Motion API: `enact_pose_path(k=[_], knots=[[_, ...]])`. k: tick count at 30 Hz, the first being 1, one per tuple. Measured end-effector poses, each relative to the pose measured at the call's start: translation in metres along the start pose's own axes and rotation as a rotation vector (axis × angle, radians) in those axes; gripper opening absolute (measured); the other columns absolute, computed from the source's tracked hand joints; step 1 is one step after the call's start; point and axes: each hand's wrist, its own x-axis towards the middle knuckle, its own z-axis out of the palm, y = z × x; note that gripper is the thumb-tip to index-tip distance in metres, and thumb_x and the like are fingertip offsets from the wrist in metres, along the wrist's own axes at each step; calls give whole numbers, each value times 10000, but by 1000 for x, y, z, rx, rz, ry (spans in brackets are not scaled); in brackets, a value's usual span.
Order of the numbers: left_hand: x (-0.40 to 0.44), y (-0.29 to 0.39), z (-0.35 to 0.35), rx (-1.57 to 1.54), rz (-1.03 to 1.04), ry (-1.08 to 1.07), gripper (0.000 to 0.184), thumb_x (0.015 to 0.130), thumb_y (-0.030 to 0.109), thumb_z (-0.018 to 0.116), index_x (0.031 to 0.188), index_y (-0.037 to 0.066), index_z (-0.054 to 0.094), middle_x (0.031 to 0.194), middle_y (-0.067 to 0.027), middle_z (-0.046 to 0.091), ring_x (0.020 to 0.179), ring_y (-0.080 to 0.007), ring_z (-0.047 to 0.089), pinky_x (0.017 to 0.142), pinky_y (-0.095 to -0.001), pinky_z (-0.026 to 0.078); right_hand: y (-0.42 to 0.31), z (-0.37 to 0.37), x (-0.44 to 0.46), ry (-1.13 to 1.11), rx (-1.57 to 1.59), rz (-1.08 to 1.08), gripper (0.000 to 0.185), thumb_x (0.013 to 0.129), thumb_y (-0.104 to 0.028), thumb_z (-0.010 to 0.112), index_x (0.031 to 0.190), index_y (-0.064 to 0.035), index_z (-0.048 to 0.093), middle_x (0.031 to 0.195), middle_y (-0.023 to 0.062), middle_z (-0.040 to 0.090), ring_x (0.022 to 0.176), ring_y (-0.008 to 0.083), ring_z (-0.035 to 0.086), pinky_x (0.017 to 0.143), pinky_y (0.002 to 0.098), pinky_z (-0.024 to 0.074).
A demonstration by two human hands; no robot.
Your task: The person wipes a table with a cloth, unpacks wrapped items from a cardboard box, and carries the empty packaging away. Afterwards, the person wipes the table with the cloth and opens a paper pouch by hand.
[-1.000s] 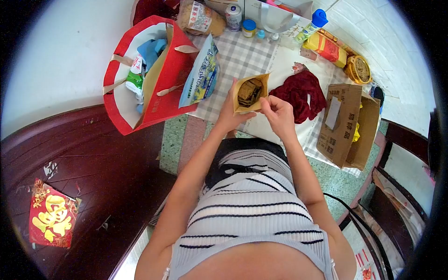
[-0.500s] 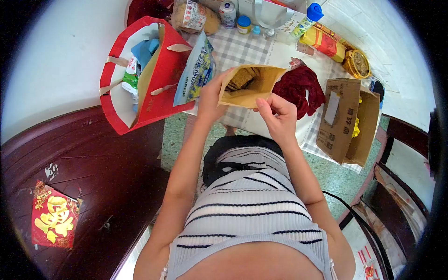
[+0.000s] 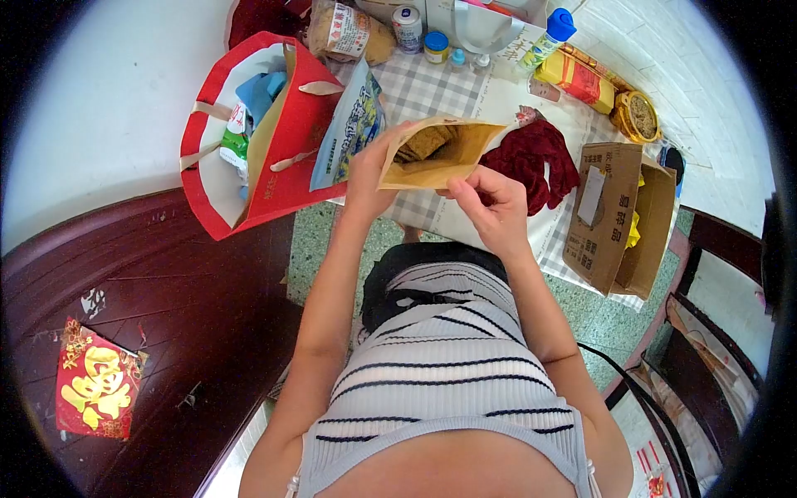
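Note:
A brown kraft paper bag (image 3: pixel 465 148) is held in front of me with its mouth open toward me. Brown, flat-looking pieces (image 3: pixel 429 143) lie inside it; I cannot make out their kind. My left hand (image 3: pixel 371 170) grips the bag's left side, its fingers mostly hidden behind the paper. With thumb and fingers closed, my right hand (image 3: pixel 496 203) pinches the bag's near right edge. Left of the bag, a blue printed pouch (image 3: pixel 349 133) leans against a red gift bag (image 3: pixel 290 158). Dark red cloth (image 3: pixel 535 162) lies crumpled just right of the bag.
An open cardboard box (image 3: pixel 602 216) stands at the table's right edge. Along the back are a can (image 3: pixel 407 30), a small jar (image 3: pixel 436 47), a spray bottle (image 3: pixel 550 37), a yellow-red package (image 3: pixel 581 81) and a yellow-rimmed tub (image 3: pixel 638 116). A checkered cloth (image 3: pixel 415 87) covers the table.
The paper bag has shifted slightly left and tilted, and the pieces inside show more clearly. My left hand has moved a little left with it; my right hand keeps its pinch.

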Motion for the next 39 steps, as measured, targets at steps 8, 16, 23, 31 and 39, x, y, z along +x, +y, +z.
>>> enact_pose_path(k=[8, 16, 23, 31, 39], knots=[[-8, -40, 8, -282, -94, -109, 602, 728, -28, 723, 1297, 48, 542, 1200, -106, 626, 1089, -191, 600, 953, -303, 452, 23, -40, 28, 133, -465, -114, 404, 720, -139, 807, 1069, -39, 630, 921, 100, 663, 751, 155, 625, 673, 276, 495], [-30, -51, 8, -303, -79, -82, 514, 804, -31, 689, 1293, 27, 543, 1192, -95, 624, 1078, -174, 587, 943, -295, 459, 83, -41, 42, -255, -349, 120, 380, 747, -121, 751, 1117, -106, 668, 1024, 106, 667, 883, 227, 636, 776, 308, 508], [-30, -35, 6, -424, -320, 124, 155, 846, -15, 659, 996, -1, 693, 1044, -54, 680, 949, -116, 620, 833, -258, 495, 89, -32, 44, -115, -357, 146, 187, 779, -123, 724, 943, -42, 689, 889, 101, 675, 816, 216, 635, 712, 312, 498], [-34, -44, -12, -420, -372, 111, 135, 887, 19, 638, 1017, 10, 671, 960, -32, 686, 855, -83, 628, 731, -231, 510, 23, -21, 63, -346, -645, -283, 362, 692, -53, 719, 1045, -66, 645, 1011, 75, 630, 994, 299, 562, 889, 388, 458], [-37, -29, -16, -281, -280, 98, 155, 903, 28, 616, 1046, 1, 668, 1004, -34, 687, 878, -86, 622, 756, -234, 508, 21, 30, 67, -422, -895, -463, 222, 720, -185, 728, 909, -109, 642, 890, 35, 597, 910, 237, 575, 788, 364, 441]])
